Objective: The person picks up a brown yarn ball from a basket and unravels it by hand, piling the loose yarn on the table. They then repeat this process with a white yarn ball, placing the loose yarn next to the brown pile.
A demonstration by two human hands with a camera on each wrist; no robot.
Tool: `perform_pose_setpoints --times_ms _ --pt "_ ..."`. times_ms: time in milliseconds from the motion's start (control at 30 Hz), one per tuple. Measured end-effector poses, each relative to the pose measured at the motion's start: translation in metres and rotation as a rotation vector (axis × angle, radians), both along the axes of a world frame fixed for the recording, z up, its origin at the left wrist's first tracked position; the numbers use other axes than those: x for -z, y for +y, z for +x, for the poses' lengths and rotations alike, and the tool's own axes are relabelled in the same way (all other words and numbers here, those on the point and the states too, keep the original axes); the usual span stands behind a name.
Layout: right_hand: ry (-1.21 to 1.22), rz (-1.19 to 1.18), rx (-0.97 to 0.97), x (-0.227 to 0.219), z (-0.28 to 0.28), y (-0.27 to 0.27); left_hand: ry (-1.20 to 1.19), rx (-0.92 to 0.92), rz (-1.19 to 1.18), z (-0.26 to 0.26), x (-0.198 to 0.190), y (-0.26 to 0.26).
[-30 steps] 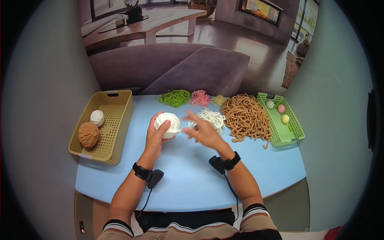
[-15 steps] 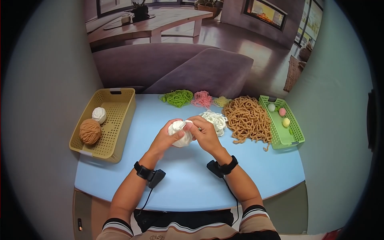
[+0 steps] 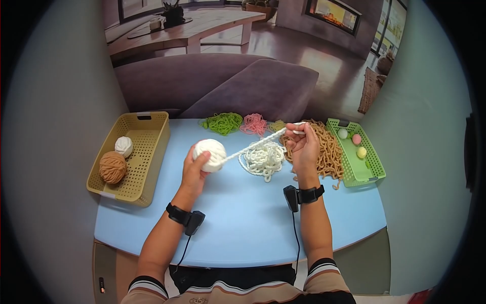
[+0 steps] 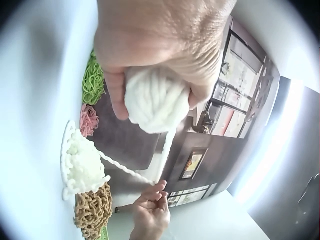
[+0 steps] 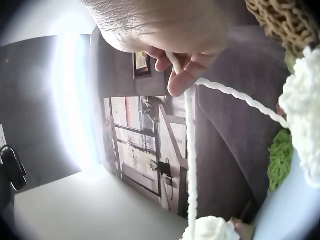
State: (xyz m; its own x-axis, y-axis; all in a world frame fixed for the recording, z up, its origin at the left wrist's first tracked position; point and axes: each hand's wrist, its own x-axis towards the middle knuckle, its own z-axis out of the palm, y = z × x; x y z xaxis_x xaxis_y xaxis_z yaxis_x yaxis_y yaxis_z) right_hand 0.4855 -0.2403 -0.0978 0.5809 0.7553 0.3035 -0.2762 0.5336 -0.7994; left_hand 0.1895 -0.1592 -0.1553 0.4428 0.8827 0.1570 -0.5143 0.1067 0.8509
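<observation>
My left hand (image 3: 193, 172) grips a white yarn ball (image 3: 210, 155) above the table, its thumb lying across the front of the ball. Up and to the right, my right hand (image 3: 305, 149) pinches the white strand (image 3: 253, 145), which runs taut from the ball. From those fingers the strand (image 5: 240, 96) drops on to the loose white yarn pile (image 3: 266, 159) on the table, as the right wrist view shows. In the left wrist view the ball (image 4: 157, 100) sits between thumb and fingers, its wraps visible.
At the left, a tan basket (image 3: 147, 177) holds a brown ball (image 3: 112, 167) and a small white ball (image 3: 123, 146). Green yarn (image 3: 223, 123), pink yarn (image 3: 254, 124) and brown yarn (image 3: 324, 152) lie along the back. A green basket (image 3: 364, 175) with small balls stands right.
Both hands met at the ball half a second ago. Since then the right hand has moved up and right, drawing out the strand, while the left has shifted slightly left with the ball.
</observation>
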Motion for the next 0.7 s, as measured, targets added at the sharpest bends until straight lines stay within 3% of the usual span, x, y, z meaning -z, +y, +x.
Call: perform_pose_setpoints --times_ms 67,167,267,333,400,500,600,633,700 --pt "-0.135 -0.042 0.026 0.004 0.008 0.002 0.015 -0.073 -0.016 0.000 -0.004 0.000" --pt "-0.640 -0.547 0.058 0.013 0.010 0.009 0.079 -0.078 -0.029 0.002 0.000 0.002" --pt "-1.369 -0.288 0.519 0.041 0.001 0.026 0.135 -0.049 -0.006 0.008 0.000 -0.006" --pt "-0.978 -0.474 -0.061 0.017 -0.041 0.011 0.153 -0.063 0.014 0.009 -0.008 -0.014" --pt "-0.970 -0.461 -0.304 0.007 -0.079 -0.001 0.099 -0.077 -0.001 0.009 -0.014 -0.018" --pt "-1.275 -0.378 -0.224 0.019 -0.122 -0.010 0.069 -0.107 0.001 0.009 -0.015 -0.017" --pt "-1.207 -0.525 -0.292 0.012 -0.129 -0.013 0.086 -0.127 0.000 0.006 -0.016 -0.016" --pt "-1.225 -0.417 -0.169 0.017 -0.125 -0.010 0.094 -0.134 -0.003 0.005 -0.016 -0.016" --pt "-1.118 -0.388 -0.182 0.018 -0.110 -0.008 0.139 -0.056 -0.030 0.004 -0.011 -0.011"
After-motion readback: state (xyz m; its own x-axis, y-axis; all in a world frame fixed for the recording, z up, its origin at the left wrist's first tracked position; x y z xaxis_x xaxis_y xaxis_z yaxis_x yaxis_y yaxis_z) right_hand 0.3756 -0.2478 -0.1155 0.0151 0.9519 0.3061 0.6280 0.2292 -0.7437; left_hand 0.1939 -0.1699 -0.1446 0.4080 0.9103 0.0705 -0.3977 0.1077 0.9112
